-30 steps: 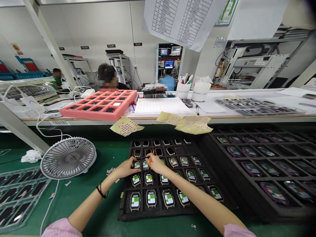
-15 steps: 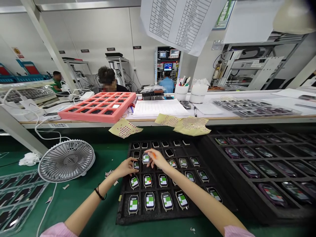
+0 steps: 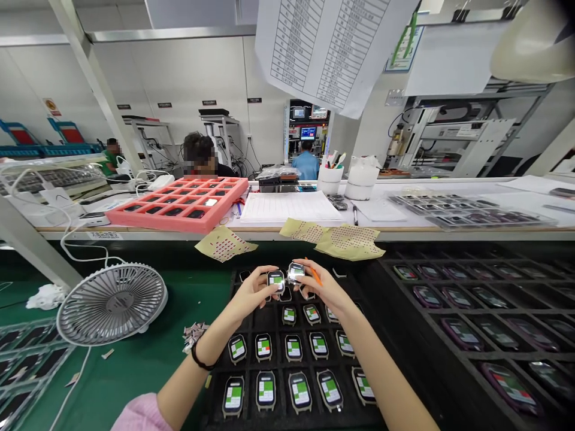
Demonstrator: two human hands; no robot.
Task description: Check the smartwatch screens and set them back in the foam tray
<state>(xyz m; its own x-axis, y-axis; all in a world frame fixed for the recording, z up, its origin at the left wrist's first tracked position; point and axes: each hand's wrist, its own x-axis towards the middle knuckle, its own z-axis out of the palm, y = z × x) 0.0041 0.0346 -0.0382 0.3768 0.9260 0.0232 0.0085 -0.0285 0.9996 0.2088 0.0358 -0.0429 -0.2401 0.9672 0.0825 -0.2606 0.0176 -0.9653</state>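
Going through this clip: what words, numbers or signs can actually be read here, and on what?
None can be quoted.
Hanging chart: rows of text, too small.
Black wall signs: too small.
Yellow sign: blurred.
Bench label: blurred.
Watch stickers: too small.

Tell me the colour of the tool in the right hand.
The tool in the right hand is orange, clearest in the head view.

Nothing legible at this size

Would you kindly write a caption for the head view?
Left hand and right hand hold watch bodies over a black tray.
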